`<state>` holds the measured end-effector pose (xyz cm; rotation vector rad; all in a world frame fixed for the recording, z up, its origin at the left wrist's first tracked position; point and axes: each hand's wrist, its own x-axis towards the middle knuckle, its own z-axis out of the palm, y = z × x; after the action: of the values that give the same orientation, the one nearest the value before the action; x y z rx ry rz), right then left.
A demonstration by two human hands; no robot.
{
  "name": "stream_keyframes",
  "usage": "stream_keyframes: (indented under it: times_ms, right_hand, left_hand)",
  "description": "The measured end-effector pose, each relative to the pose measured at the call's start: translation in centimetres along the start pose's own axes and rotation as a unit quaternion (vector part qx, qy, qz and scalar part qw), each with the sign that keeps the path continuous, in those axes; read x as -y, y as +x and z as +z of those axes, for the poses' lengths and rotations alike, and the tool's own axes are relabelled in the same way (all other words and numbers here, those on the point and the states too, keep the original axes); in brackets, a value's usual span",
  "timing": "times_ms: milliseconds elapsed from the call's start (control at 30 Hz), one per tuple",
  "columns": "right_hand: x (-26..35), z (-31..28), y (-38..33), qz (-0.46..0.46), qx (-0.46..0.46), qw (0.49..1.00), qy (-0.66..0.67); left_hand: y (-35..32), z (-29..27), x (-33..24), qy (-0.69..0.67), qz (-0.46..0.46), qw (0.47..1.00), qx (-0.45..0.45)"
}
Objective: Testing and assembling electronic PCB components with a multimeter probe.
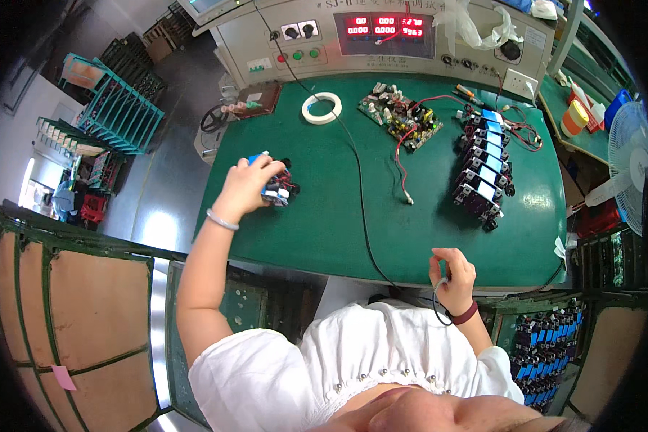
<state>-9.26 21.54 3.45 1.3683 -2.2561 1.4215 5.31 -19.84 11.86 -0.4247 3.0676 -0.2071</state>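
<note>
At the left of the green table, my left hand (250,186) is closed around a small black electronic module (281,183) with blue tape and red wires; its fingers cover part of it. Near the table's front edge my right hand (456,279) has curled fingers, with a thin dark cable (437,308) looped through them and down by the wrist. On the right side of the table stands a row of similar black modules (484,173) with blue and white tops. A populated circuit board (402,117) lies at the back middle, with red wires attached.
A long black cord (358,165) crosses the table. A white tape roll (321,108) lies at the back beneath a test panel (385,34) with red digits. A fan (630,169) stands at the right. More modules (547,353) fill a rack at lower right.
</note>
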Motion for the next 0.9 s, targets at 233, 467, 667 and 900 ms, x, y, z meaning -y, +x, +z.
stream_keyframes:
  times_ms: [233,467,667,900]
  right_hand:
    - [0.0,0.5,-0.2,-0.013,-0.003,1.0,0.026]
    - [-0.1,0.5,-0.7,0.003,0.008,1.0,0.025]
    - [0.1,0.9,-0.2,-0.009,0.021,0.999,0.031]
    - [0.1,1.0,-0.5,0.012,0.048,0.998,0.033]
  left_hand:
    - [-3.4,1.7,-3.7,-0.033,-0.057,0.991,-0.116]
    - [-8.9,8.0,-6.3,-0.125,-0.116,0.96,-0.224]
    - [-12.1,9.7,-8.5,-0.181,-0.124,0.919,-0.328]
    - [-13.4,10.1,-8.9,-0.201,-0.123,0.92,-0.313]
